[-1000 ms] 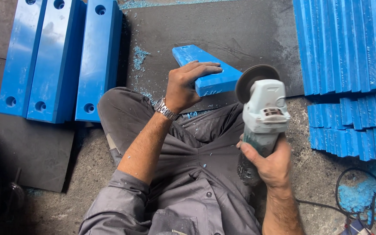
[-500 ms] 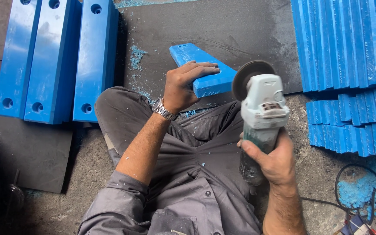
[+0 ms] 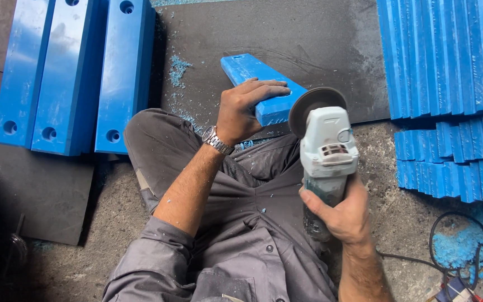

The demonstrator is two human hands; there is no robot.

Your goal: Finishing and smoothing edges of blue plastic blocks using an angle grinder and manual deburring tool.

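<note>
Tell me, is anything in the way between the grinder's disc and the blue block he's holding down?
Nothing visible. The left hand presses the blue block from above, fingers clear of its near end, where the grinder in the right hand has its disc.

With the wedge block [image 3: 258, 84] on the mat [image 3: 320, 45] as landmark, three long blocks [image 3: 74, 72] lie to its left, stacked slabs [image 3: 448, 84] to its right, the left hand [image 3: 244, 109] on it and the grinder [image 3: 325, 151] at its near right end, gripped by the right hand [image 3: 342, 215].
</note>
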